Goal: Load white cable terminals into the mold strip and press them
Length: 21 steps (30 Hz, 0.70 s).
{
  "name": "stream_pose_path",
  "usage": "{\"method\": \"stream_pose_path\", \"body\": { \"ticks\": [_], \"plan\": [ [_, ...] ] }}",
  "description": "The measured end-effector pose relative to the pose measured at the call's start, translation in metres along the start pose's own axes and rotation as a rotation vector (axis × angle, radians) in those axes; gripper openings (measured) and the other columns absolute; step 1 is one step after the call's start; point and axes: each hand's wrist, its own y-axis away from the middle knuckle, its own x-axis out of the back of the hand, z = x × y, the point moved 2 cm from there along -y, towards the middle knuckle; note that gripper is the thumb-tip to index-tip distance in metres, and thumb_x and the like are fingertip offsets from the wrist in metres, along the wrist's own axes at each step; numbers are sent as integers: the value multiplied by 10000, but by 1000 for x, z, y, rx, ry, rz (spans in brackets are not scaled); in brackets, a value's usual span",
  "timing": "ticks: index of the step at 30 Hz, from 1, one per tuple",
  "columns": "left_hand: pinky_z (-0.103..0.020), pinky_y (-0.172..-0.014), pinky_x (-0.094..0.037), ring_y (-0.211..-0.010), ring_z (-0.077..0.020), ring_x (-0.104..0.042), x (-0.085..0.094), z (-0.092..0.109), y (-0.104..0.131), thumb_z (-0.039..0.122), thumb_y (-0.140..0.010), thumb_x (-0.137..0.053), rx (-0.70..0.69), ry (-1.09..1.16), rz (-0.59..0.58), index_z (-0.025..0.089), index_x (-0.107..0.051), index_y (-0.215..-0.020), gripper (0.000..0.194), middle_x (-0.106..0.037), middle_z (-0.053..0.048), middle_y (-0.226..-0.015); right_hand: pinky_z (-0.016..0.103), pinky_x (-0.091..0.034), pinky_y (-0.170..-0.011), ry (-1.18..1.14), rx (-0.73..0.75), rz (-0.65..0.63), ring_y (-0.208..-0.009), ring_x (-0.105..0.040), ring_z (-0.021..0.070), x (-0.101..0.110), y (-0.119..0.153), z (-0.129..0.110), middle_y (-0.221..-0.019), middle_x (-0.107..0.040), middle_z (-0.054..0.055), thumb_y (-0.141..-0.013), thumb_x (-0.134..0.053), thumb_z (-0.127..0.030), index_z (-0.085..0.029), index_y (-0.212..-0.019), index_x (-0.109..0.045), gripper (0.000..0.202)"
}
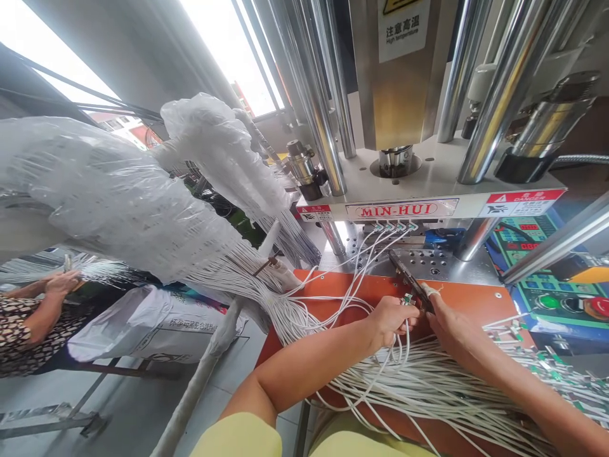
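Observation:
Small connector ends (408,298) of white cables are pinched in my left hand (391,319), and the cables hang down below the fingers. My right hand (438,312) is wrapped round a dark metal bar-shaped piece (406,276), which slants up and left towards the press bed. Both hands are close together over the orange board (464,301). Under them lies a thick bundle of white cables (428,381). Several cables with green-and-white ends (394,226) run into the press below the MIN-HUI plate (402,209).
Chrome posts (499,95) and the press head (402,95) rise ahead. A control panel (561,279) with buttons stands at right. Plastic-wrapped cable bundles (118,197) hang at left over a wrapped rail (204,381). Another person's hand (61,282) holds wires at far left.

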Motion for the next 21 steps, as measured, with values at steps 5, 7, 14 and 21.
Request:
{"method": "stream_pose_path", "body": {
  "ticks": [5,7,14,21],
  "plan": [
    [-219,-477,-171,-463,-46,-383,8,1,-1,347,-736,-824,-30,-78,-51,133,-534,-591,388,-519,35,-519,373,-439,-756,-129,35,-184,-891,-670,306,11,2,-4,-1026,-684,132,-873,-358,-496,-205,-1300,-301,520],
    [-214,-517,-246,-511,-51,-425,14,3,3,400,-783,-796,-59,-105,-102,117,-595,-649,372,-569,20,-584,382,-440,-754,-130,3,-148,-901,-670,321,12,0,-2,-1014,-685,123,-874,-346,-559,-229,-1255,-322,504],
    [-245,-579,-381,-590,-100,-562,28,7,13,278,-895,-681,-123,-58,-117,88,-676,-1028,232,-625,-15,-736,390,-439,-730,-113,-10,-117,-927,-684,340,5,0,1,-1019,-686,116,-881,-274,-624,-265,-1127,-329,439],
    [-212,-474,-279,-427,-74,-423,34,9,4,297,-916,-573,-286,-87,32,170,-450,-1021,206,-639,11,-653,417,-434,-735,-98,-6,-116,-913,-681,360,4,2,-2,-952,-695,117,-886,-232,-626,-259,-1093,-308,428]
  ]
}}
